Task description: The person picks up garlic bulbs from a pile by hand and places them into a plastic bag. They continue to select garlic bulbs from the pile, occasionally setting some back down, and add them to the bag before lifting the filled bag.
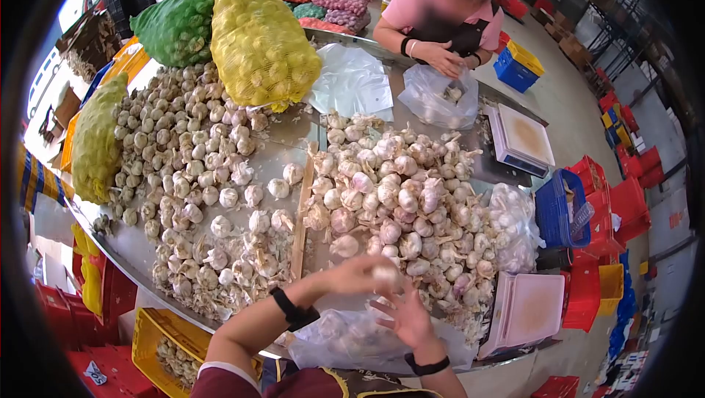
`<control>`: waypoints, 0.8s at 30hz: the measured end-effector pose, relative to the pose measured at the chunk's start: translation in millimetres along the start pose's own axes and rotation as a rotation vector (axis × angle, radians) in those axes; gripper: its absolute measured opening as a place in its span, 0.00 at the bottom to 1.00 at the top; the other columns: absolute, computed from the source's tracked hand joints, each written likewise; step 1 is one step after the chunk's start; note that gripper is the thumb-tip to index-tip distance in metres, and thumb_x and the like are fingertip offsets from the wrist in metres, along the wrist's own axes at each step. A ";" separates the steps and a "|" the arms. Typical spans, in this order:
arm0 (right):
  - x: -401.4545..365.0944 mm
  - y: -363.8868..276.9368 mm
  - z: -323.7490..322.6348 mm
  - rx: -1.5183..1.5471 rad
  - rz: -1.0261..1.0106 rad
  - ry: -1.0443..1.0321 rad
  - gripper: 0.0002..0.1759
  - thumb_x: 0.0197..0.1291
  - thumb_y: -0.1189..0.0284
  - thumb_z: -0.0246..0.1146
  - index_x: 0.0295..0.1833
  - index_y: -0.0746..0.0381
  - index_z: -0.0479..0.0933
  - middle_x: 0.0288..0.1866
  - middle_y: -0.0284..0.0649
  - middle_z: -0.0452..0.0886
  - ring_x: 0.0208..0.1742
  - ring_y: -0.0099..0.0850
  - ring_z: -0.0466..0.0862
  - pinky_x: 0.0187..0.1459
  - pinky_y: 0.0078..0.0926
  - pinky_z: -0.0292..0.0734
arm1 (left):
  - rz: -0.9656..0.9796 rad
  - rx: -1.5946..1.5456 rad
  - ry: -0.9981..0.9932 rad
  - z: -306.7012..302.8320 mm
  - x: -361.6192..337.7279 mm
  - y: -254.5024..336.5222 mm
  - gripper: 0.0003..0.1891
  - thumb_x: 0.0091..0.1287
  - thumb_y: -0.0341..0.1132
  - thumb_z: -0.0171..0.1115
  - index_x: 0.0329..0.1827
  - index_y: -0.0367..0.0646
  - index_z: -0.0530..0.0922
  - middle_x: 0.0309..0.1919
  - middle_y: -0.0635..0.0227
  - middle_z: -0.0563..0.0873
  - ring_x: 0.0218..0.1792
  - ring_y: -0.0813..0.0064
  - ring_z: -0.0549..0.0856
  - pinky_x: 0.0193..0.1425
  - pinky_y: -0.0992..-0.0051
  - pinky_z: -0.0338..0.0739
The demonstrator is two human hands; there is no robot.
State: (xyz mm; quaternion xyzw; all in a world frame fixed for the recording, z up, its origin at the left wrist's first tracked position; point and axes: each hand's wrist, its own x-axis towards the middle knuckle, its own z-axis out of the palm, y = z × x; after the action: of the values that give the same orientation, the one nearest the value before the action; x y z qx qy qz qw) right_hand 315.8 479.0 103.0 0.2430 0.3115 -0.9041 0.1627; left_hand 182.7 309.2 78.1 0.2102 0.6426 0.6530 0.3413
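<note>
My left hand has its fingers wrapped round a garlic bulb, above the near edge of the big garlic pile. Just right of it and lower, my right hand is spread open with no bulb in it. Under both hands lies a clear plastic bag with garlic inside, at the table's near edge. A wooden strip separates the big pile from the looser bulbs on the left.
Yellow and green net sacks stand at the back left. A co-worker handles a bag across the table. Scales and a blue basket line the right side.
</note>
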 end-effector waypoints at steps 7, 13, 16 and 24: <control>23.3 41.7 -69.3 0.147 0.178 -0.033 0.21 0.63 0.71 0.60 0.62 0.54 0.69 0.49 0.42 0.78 0.48 0.45 0.82 0.36 0.30 0.86 | -0.134 0.406 0.437 -52.6 54.5 -2.8 0.28 0.65 0.52 0.61 0.59 0.39 0.72 0.38 0.51 0.85 0.39 0.58 0.86 0.46 0.64 0.79; -4.1 29.8 -52.0 -0.015 0.026 -0.053 0.31 0.58 0.78 0.60 0.68 0.53 0.64 0.48 0.40 0.75 0.51 0.46 0.81 0.44 0.41 0.84 | -0.229 0.510 0.706 -89.4 125.5 -6.0 0.29 0.58 0.54 0.65 0.48 0.35 0.73 0.36 0.51 0.85 0.37 0.56 0.86 0.44 0.63 0.79; -7.0 30.1 -64.0 -0.039 0.013 -0.098 0.34 0.58 0.75 0.62 0.70 0.55 0.62 0.47 0.40 0.75 0.52 0.47 0.80 0.48 0.47 0.81 | -0.186 0.637 0.779 -89.2 129.0 -13.1 0.24 0.54 0.48 0.66 0.44 0.38 0.73 0.32 0.55 0.86 0.33 0.61 0.87 0.40 0.64 0.80; 14.3 34.6 -54.4 0.386 0.314 -0.226 0.44 0.61 0.35 0.48 0.69 0.60 0.64 0.42 0.45 0.79 0.47 0.48 0.81 0.52 0.52 0.76 | -0.193 -0.246 0.497 -93.9 66.6 -22.4 0.16 0.60 0.30 0.59 0.51 0.38 0.77 0.22 0.69 0.82 0.18 0.79 0.80 0.19 0.79 0.74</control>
State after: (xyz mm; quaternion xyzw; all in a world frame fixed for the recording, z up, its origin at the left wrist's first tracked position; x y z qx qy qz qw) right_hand 337.7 485.9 41.0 0.2126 0.0715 -0.9318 0.2853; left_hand 74.4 290.2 37.1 -0.0614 0.6395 0.7219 0.2570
